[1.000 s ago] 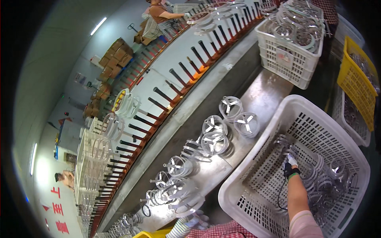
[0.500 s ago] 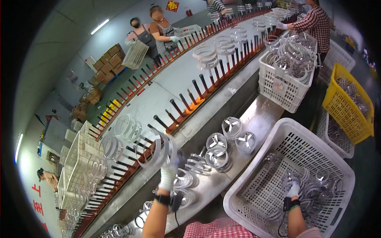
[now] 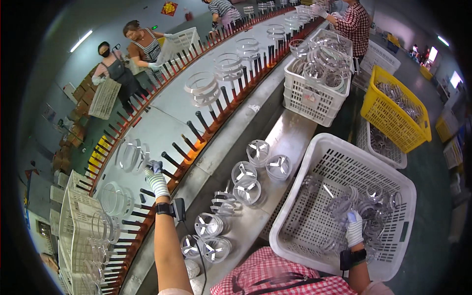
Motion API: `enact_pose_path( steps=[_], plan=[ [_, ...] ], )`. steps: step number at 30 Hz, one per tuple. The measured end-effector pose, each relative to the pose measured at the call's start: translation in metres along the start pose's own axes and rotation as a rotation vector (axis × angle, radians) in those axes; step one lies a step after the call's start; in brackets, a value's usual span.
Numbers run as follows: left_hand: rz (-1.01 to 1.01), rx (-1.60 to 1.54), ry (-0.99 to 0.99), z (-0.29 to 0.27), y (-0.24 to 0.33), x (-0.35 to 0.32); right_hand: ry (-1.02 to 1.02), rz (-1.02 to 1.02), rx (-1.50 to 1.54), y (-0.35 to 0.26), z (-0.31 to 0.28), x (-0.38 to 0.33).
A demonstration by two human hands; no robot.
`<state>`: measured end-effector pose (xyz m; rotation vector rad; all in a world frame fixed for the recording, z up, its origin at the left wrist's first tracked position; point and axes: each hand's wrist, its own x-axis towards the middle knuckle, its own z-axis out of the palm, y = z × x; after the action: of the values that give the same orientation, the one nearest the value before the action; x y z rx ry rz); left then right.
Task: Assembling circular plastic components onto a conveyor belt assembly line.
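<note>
My left hand [image 3: 156, 180], in a striped glove with grey-blue fingertips, reaches over the row of black-tipped posts [image 3: 169, 160]. Its bent fingers meet the near edge of a set of clear plastic rings [image 3: 130, 155], which stands on edge above the pale surface. Inside the large white basket [image 3: 290, 216], my right hand [image 3: 353, 230] has its fingers curled on clear rings [image 3: 341, 206] in a loose heap. The grip itself is partly hidden among the rings. Round clear pieces with three white spokes [image 3: 247, 191] stand in stacks on the metal bench [image 3: 290, 129] between my hands.
A white crate [image 3: 309, 101] heaped with rings stands at the bench's far end. A yellow basket [image 3: 393, 125] rests on another white basket [image 3: 383, 147] at right. White crates [image 3: 73, 211] line the left. Several people work along the curved post line. A cable hangs from my left wrist.
My left hand has moved left and outward with the clear rings, over the posts. My right hand stays in the basket among the rings. The whole view has turned to the right.
</note>
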<state>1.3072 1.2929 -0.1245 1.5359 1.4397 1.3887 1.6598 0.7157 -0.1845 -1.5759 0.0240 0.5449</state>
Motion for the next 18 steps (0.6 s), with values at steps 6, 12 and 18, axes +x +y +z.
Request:
enact_pose_path(
  steps=[6, 12, 18],
  plan=[
    [0.190, -0.129, -0.009, -0.102, -0.086, -0.005, -0.394, -0.175, -0.309, -0.056, 0.080, -0.027],
    [0.138, 0.168, -0.869, -0.039, 0.102, -0.231, -0.870, -0.200, -0.309, -0.107, 0.122, -0.072],
    [-0.728, 0.131, -1.395, -0.056, 0.127, -0.269, -1.085, 0.157, -0.261, -0.123, 0.140, -0.088]
  ],
)
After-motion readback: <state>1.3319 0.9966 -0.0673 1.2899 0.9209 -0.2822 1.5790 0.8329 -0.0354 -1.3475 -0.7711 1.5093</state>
